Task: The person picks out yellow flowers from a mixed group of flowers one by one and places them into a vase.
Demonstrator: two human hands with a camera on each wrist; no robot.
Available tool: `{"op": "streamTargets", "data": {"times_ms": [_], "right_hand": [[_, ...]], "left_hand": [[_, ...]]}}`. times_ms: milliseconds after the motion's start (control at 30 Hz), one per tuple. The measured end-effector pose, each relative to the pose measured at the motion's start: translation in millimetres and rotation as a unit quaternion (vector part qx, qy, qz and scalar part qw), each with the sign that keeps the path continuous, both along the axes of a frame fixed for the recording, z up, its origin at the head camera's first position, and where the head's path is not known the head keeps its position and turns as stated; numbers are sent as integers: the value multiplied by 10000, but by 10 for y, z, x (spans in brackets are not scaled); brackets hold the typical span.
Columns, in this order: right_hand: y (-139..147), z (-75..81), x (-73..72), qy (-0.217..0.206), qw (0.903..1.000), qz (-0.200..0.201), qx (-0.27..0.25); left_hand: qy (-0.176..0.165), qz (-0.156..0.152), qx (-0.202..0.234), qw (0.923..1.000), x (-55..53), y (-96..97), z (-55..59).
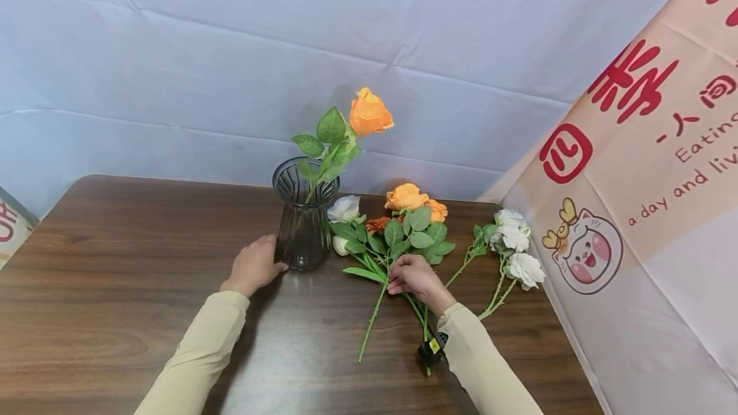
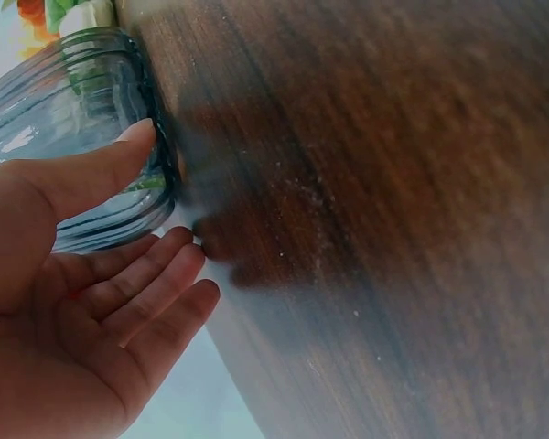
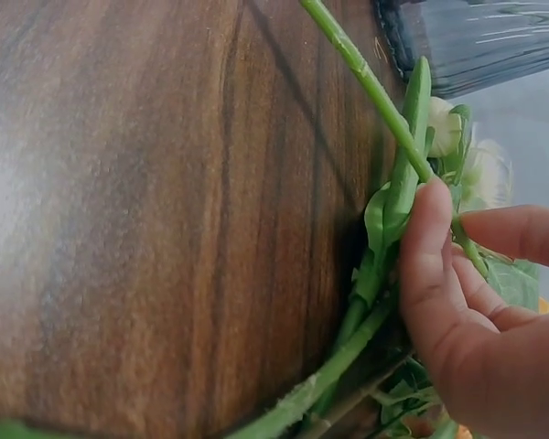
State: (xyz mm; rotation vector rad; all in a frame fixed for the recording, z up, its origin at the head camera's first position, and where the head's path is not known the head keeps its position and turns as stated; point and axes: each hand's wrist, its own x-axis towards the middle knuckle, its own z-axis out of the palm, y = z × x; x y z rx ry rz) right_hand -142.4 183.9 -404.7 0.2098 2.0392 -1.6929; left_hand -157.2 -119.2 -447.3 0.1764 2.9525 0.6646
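Observation:
A dark ribbed glass vase (image 1: 303,235) stands upright on the table, with one orange rose (image 1: 370,112) leaning right out of its mouth. My left hand (image 1: 256,264) holds the vase low on its left side. In the left wrist view the thumb (image 2: 119,165) lies over the glass near the base, the fingers on the other side. Right of the vase, my right hand (image 1: 416,278) pinches a green flower stem (image 3: 371,87) between thumb and fingers. The stem's lower end points toward me; its upper part runs into leaves (image 1: 403,234) below orange roses (image 1: 407,197).
Beside the vase lies a pale white flower (image 1: 344,209). White roses (image 1: 513,235) on stems lie at the table's right end. More stems (image 1: 425,322) pass under my right wrist. A pale cloth wall (image 1: 230,82) backs the wooden table (image 1: 144,242); a printed banner (image 1: 651,165) borders the right side.

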Motion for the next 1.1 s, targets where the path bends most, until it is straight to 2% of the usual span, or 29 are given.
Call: {"op": "streamTargets", "data": {"times_ms": [167, 467, 1100], "right_hand": [[14, -24, -15, -14, 10000, 33, -60], [88, -205, -95, -62, 9998, 64, -183], [127, -153, -119, -101, 9997, -148, -155]], "left_hand": [[-6, -5, 20, 10000, 4, -5, 5], [-23, 1, 47, 10000, 8, -6, 8], [-39, -34, 30, 10000, 10, -1, 17]]}}
